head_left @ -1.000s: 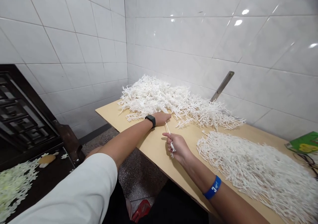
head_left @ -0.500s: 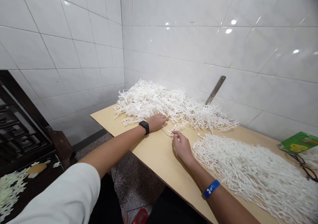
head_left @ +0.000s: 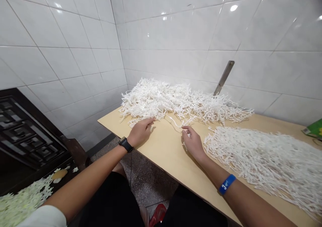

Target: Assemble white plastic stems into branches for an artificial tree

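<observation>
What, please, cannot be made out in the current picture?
Head view: the palm of the bare left hand, hidden by its back.
Head view: how many thin white strands the bare right hand holds, hidden by its grip.
Head view: finer lettering on the blue wristband, too small.
Head view: part of the green printed box, cut off by the right edge.

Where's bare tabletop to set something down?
Roomiest: tabletop between the left hand and right hand, out to the near edge. Smaller: the left corner beside the far pile, and a narrow strip between the right-side pile and back wall. Crowded: under both piles, and ahead of the right hand, where its white strand sticks out.
</observation>
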{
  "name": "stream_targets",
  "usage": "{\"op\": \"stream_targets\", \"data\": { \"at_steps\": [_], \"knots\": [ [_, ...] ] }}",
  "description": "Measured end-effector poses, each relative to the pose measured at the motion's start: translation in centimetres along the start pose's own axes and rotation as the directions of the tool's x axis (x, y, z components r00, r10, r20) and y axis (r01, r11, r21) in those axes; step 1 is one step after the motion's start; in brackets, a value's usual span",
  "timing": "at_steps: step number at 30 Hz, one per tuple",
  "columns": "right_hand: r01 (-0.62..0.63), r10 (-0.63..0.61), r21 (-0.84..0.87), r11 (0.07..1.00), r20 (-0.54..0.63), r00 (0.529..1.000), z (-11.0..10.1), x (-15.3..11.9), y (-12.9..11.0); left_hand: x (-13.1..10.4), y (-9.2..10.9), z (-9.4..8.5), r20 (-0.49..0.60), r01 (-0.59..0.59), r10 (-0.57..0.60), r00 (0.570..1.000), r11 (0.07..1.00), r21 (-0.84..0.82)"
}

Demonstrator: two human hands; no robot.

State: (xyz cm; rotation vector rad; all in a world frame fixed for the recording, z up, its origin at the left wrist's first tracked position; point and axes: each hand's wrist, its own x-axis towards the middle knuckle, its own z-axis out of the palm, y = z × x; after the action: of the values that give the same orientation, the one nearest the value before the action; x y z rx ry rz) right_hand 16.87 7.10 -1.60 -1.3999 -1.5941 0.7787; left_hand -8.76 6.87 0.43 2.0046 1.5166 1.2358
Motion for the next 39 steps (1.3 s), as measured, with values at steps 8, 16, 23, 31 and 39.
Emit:
{"op": "stream_targets", "data": {
  "at_steps": [8, 16, 23, 31, 39],
  "knots": [
    [0.439, -0.516, -0.338, 0.833, -0.187, 0.836, 0.2, -1.4, -0.9, -0.2, 3.0, 3.0, -0.027, 0.218, -0.265, 0.964, 0.843, -0.491],
    [0.480, -0.387, -0.189, 0.857, 0.382, 0.840, 1.1, -2.6, -1.0, 0.6, 3.3, 3.3, 0.111, 0.323, -0.332, 0.937, 0.699, -0.638],
    [0.429, -0.394, -0.252, 0.867, 0.181, 0.901, 0.7, -1.3, -0.2, -2.2, 1.5, 2.1, 0.065, 0.269, -0.261, 0.963, 0.944, -0.189],
    [0.309, -0.282, -0.030, 0.951, 0.330, 0.901, 1.3, -2.7, -1.7, -5.4, 4.1, 2.6, 0.186, 0.082, -0.084, 0.979, 0.996, 0.018],
    [0.068, -0.129, 0.245, 0.967, 0.242, 0.962, 1.5, -2.6, -1.3, -6.5, 4.1, 3.6, 0.121, 0.100, -0.098, 0.988, 0.995, -0.014]
  ]
}}
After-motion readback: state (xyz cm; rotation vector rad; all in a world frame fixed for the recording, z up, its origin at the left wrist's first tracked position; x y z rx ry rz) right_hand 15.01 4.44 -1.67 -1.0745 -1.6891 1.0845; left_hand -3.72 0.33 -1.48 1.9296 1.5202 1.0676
